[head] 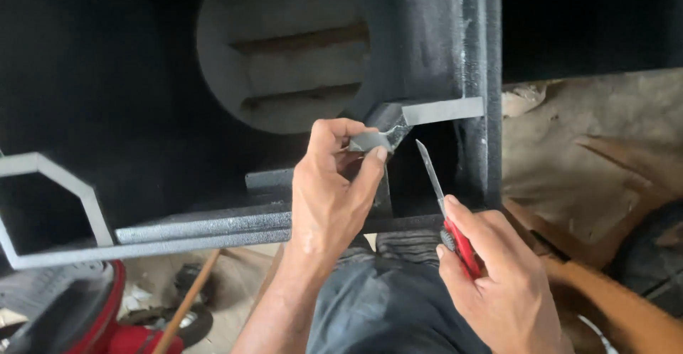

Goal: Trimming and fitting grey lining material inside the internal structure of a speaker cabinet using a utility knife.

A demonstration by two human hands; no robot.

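Grey tape strip (398,123) is peeling off the black speaker box (427,41), just below its round port hole (284,55). Left hand (331,197) pinches the loose end tight. Right hand (498,283) is wrapped around a red utility knife (445,212), blade just right of the strip. I'd keep the tape taut and slice away from the fingers.
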